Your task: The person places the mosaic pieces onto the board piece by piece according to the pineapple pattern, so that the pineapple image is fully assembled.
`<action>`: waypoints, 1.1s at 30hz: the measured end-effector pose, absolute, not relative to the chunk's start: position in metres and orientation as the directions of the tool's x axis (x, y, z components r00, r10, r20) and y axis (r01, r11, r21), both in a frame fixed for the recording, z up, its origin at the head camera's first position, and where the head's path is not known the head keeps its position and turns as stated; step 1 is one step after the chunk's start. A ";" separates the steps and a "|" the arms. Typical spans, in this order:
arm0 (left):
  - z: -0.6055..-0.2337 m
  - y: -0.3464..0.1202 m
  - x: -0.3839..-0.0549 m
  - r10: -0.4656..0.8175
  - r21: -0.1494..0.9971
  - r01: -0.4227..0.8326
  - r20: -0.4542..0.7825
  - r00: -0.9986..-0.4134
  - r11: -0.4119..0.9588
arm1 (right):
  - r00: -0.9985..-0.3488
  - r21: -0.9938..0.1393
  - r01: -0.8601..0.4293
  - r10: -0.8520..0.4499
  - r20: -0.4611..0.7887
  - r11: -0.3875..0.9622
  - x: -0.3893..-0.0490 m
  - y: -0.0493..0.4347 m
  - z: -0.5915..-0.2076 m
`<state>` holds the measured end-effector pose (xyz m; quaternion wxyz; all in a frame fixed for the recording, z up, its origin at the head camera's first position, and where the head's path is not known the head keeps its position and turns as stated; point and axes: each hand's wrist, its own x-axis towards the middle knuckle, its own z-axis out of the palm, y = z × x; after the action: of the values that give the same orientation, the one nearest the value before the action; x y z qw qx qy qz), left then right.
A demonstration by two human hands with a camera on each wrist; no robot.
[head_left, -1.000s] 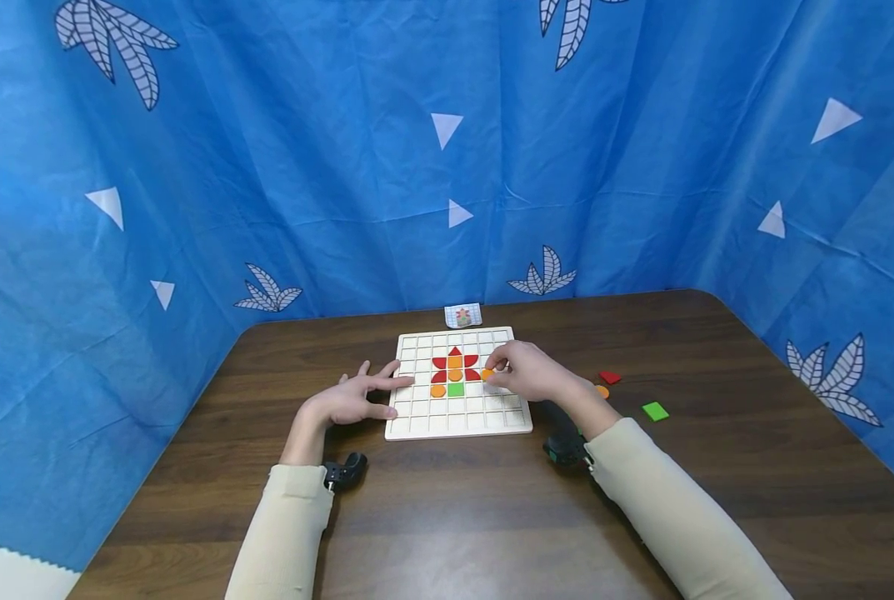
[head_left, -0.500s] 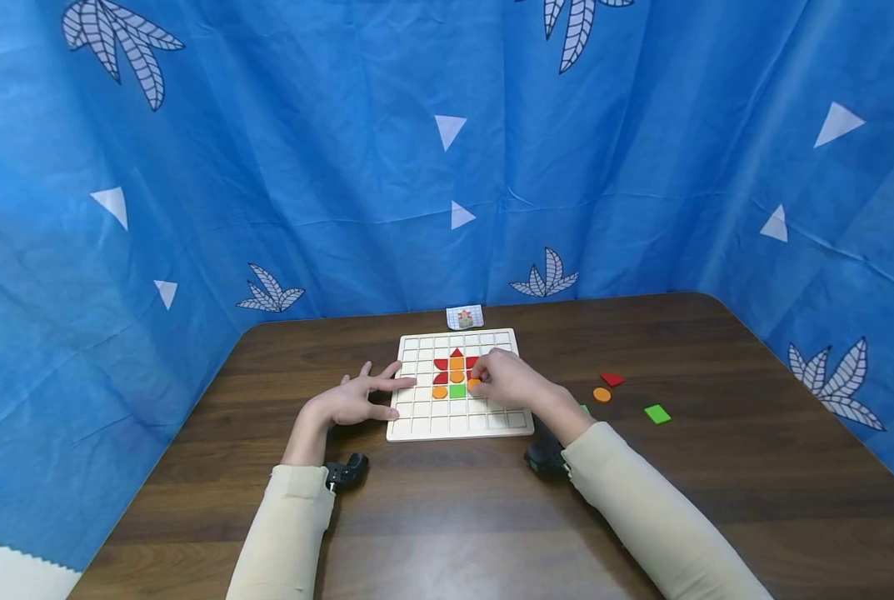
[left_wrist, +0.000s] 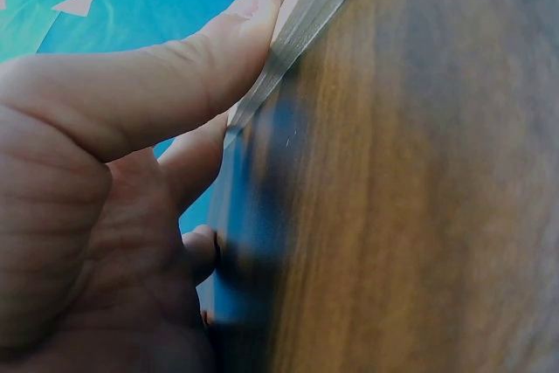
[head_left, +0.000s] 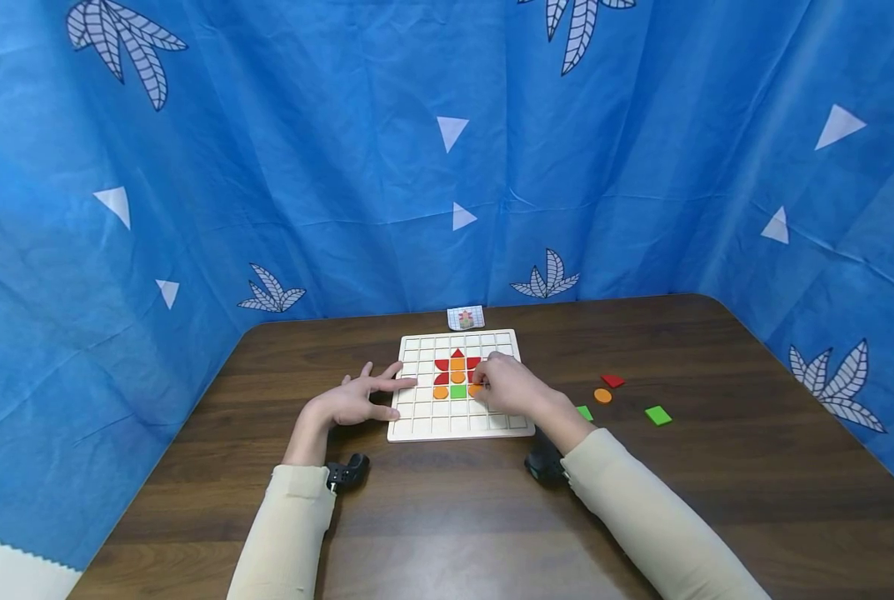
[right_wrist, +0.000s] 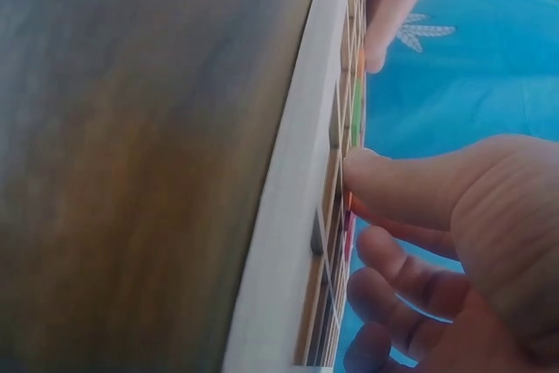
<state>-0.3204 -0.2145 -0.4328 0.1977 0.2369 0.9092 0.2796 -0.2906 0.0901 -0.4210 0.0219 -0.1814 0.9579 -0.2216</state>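
A cream gridded board (head_left: 432, 423) lies on the table, bearing a figure of red, orange and green tiles. My right hand (head_left: 512, 388) is over its right half, thumb and forefinger pinching a round orange tile (head_left: 474, 390) at the cell right of a green square tile (head_left: 457, 392). Another round orange tile (head_left: 441, 392) sits left of that green square. My left hand (head_left: 352, 401) rests at the board's left edge with fingers spread; in the left wrist view the thumb (left_wrist: 201, 72) touches the rim. My right fingers partly cover red tiles.
Right of the board lie a loose red tile (head_left: 612, 381), an orange disc (head_left: 602, 396), a green square (head_left: 658, 415) and another green piece (head_left: 584, 412) partly behind my wrist. A small picture card (head_left: 466, 318) lies behind the board. Blue curtain (head_left: 387, 167) surrounds the table.
My right hand has moved left and slightly nearer with the orange tile, from the right of the red tiles to the cell beside the green square. My left hand stays put.
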 end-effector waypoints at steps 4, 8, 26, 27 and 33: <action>-0.433 -0.214 -0.321 0.539 0.604 0.316 -0.229 -0.810 0.731 | -0.936 -0.448 -0.328 -0.352 0.032 0.832 -0.289 0.094 -0.420; -0.432 -0.214 -0.321 0.540 0.606 0.316 -0.228 -0.810 0.730 | -0.935 -0.479 -0.321 -0.353 0.023 0.817 -0.287 0.100 -0.417; -0.435 -0.215 -0.322 0.555 0.607 0.330 -0.225 -0.801 0.723 | -0.939 -0.501 -0.310 -0.344 0.027 0.808 -0.277 0.152 -0.415; -0.435 -0.215 -0.322 0.556 0.609 0.330 -0.225 -0.800 0.721 | -0.940 -0.499 -0.308 -0.341 0.028 0.810 -0.276 0.155 -0.415; -0.434 -0.214 -0.322 0.553 0.604 0.326 -0.234 -0.800 0.727 | -0.940 -0.476 -0.316 -0.337 0.042 0.821 -0.272 0.173 -0.418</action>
<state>-0.3222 -0.2143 -0.4340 0.2033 0.2425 0.9068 0.2785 -0.2724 0.1729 -0.4180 0.0220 -0.1711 0.9540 -0.2453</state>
